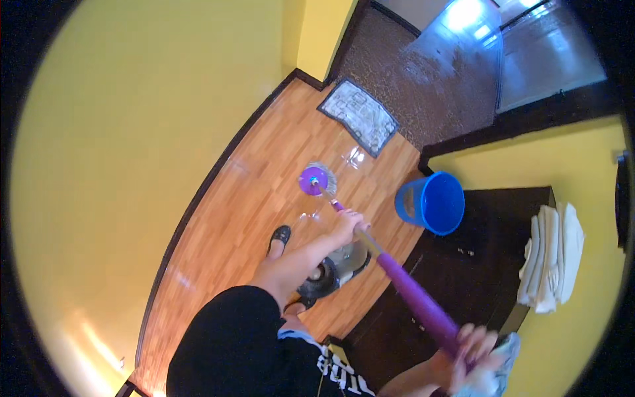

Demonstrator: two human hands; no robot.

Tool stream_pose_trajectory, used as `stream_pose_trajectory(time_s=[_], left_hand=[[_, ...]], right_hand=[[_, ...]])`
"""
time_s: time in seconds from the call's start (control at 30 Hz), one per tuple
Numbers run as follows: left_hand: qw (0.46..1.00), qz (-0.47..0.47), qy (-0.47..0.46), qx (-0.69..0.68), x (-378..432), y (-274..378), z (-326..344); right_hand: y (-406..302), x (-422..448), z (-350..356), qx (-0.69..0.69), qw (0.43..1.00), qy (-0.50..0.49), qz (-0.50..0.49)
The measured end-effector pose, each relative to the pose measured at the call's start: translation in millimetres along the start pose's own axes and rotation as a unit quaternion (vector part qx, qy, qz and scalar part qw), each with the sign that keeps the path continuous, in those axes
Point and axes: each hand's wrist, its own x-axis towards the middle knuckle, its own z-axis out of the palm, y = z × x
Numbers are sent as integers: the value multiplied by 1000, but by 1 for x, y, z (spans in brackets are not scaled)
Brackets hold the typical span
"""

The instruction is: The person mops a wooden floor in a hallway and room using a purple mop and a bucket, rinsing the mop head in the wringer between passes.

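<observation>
A spin mop's purple handle runs diagonally across the view. My left hand is closed around the lower part of the pole. Near its top end, at the lower right, my right hand grips the purple sleeve; it looks slightly blurred. At the far end, the round purple mop head with its grey-white fringe rests on the wood-look floor. A spin mop bucket stands beside my feet, partly hidden behind my left forearm.
A blue plastic bin stands by a dark cabinet, which bears folded white cloths. A patterned mat lies at the doorway to a brown floor. The yellow wall with dark baseboard borders the left side.
</observation>
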Motion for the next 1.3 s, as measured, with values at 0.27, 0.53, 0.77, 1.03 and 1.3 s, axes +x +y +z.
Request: stream_pose_trajectory(time_s=[0.27,0.53,0.77,1.03,1.3], left_hand=[[739,-302,159,-581,165,-130,-64],[996,-10,-63,62,302,-268,-98],[973,-1,-83,215,307,-176,-72],[928,134,-348,-2,287,-109,-140],[997,-75,-31,2,256,-280,-87]], right_hand=[[194,103,66,147,978,-144,-38],[286,122,130,-30,996,67,56],[266,144,73,-393,885,199,-147],[174,191,46,-548,771,173,-275],[302,75,140,-81,986,133,58]])
